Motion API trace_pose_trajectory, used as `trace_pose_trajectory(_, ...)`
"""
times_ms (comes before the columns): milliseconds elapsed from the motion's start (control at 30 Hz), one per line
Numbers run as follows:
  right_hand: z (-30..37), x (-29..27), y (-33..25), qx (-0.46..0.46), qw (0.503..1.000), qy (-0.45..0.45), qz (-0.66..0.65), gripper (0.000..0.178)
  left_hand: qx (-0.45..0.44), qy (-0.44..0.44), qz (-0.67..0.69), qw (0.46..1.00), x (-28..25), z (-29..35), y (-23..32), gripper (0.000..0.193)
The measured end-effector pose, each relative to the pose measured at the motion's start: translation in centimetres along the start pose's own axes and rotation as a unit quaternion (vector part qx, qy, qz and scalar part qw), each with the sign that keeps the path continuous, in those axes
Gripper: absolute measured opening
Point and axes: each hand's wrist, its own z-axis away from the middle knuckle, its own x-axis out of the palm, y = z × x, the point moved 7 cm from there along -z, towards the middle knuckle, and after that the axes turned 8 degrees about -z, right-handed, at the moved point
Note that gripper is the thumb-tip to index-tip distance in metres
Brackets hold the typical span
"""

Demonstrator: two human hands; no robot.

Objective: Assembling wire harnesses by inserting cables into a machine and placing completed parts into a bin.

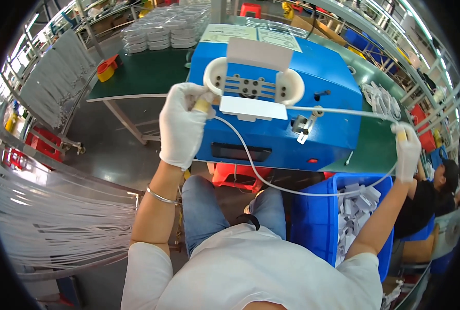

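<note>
Both my hands wear white gloves with yellowish covers on some fingers. At the left side of a blue bench machine (333, 72), my left hand (181, 124) pinches one part of a white cable (312, 194) beside a rounded white guide (292, 88). My right hand (408, 152), stretched out to the right, is closed on the same cable. One stretch runs taut from the machine's front to that hand; another sags in a loop between my hands. A white flap (253, 108) covers part of the machine's middle, below metal plates (248, 86).
A blue bin (312, 217) of white paper pieces stands below my right arm. White cables hang on a rack (59, 222) at left. Stacked clear trays (160, 31) and a yellow tape roll (106, 71) lie on the green bench. Another person (421, 206) sits at right.
</note>
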Motion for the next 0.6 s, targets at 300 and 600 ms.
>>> trace_pose_trajectory(300,-4.0,10.4,3.6,0.074,0.985,-0.159,-0.007,0.019,-0.054,0.037,-0.125,0.99,-4.2,4.2,-0.9,0.045)
trace_pose_trajectory(600,-4.8,9.0,4.6,0.067,0.992,-0.099,-0.041,0.016,-0.128,0.062,-0.158,0.977,-8.7,7.9,-2.1,0.034)
